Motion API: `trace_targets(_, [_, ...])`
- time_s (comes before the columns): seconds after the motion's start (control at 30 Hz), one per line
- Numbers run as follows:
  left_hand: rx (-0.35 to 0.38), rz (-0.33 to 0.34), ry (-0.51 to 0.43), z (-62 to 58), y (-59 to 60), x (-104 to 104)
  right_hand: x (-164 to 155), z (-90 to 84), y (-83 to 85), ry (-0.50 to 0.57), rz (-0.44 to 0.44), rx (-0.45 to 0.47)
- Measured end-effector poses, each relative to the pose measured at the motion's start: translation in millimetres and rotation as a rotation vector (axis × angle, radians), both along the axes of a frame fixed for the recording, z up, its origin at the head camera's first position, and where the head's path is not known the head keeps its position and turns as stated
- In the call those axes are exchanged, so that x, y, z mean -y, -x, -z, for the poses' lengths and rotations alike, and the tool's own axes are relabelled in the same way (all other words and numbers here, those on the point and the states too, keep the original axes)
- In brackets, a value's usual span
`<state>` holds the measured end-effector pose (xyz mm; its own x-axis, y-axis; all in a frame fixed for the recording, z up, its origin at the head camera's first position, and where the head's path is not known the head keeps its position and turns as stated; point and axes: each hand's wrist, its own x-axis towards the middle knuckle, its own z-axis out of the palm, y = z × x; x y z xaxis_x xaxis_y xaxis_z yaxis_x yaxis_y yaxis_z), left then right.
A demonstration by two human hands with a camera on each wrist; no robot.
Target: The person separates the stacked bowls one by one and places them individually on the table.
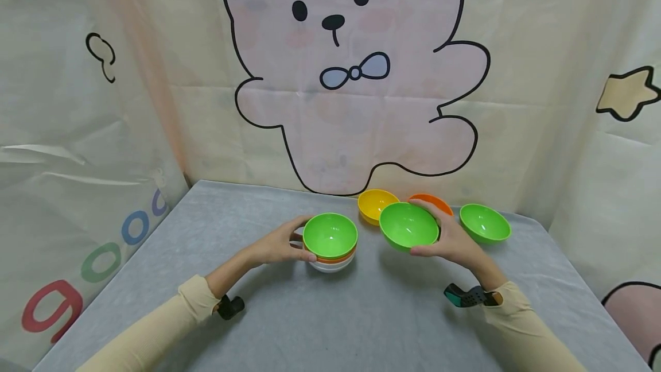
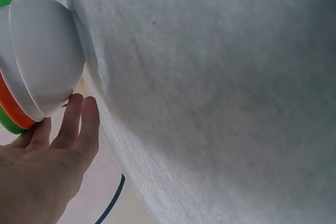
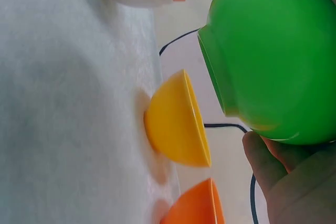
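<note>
My left hand [image 1: 279,244] curves round the side of a bowl stack, its thumb at the front. On top of that stack is a green bowl [image 1: 330,236], over an orange rim [image 1: 338,259] and white bowls [image 2: 50,51]. The stack stands on the grey cloth. My right hand [image 1: 457,241] holds a second green bowl [image 1: 409,225] by its right side, raised above the table and tilted slightly. In the right wrist view its underside [image 3: 273,61] shows, with fingers [image 3: 262,161] against it.
Behind the held bowl stand a yellow bowl [image 1: 376,205] and an orange bowl [image 1: 436,202], partly hidden by the right hand. Another green bowl [image 1: 484,223] stands to their right. The grey cloth [image 1: 341,320] covers the table, with a printed curtain [image 1: 320,142] along its back edge.
</note>
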<state>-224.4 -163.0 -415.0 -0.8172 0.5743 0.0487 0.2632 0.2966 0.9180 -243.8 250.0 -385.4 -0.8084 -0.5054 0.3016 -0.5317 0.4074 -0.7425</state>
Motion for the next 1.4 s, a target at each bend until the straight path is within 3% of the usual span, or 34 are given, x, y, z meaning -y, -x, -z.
trace_targets(0.57, [0.022, 0.001, -0.009, 1.2, -0.1, 0.3, -42.6, 4.3, -11.2, -0.075, 0.117, -0.057])
trace_targets(0.87, [0.022, -0.002, -0.013, 1.4, 0.4, 0.8, -68.5, -0.5, -17.6, -0.046, 0.172, -0.035])
trace_targets(1.03, [0.013, 0.004, -0.008, 0.1, -0.1, -0.1, -86.0, -1.4, -21.6, -0.050, 0.201, -0.076])
trace_targets(1.4, [0.004, 0.009, -0.010, 0.9, -0.1, -0.4, -130.0, 3.5, -36.1, -0.113, 0.317, -0.095])
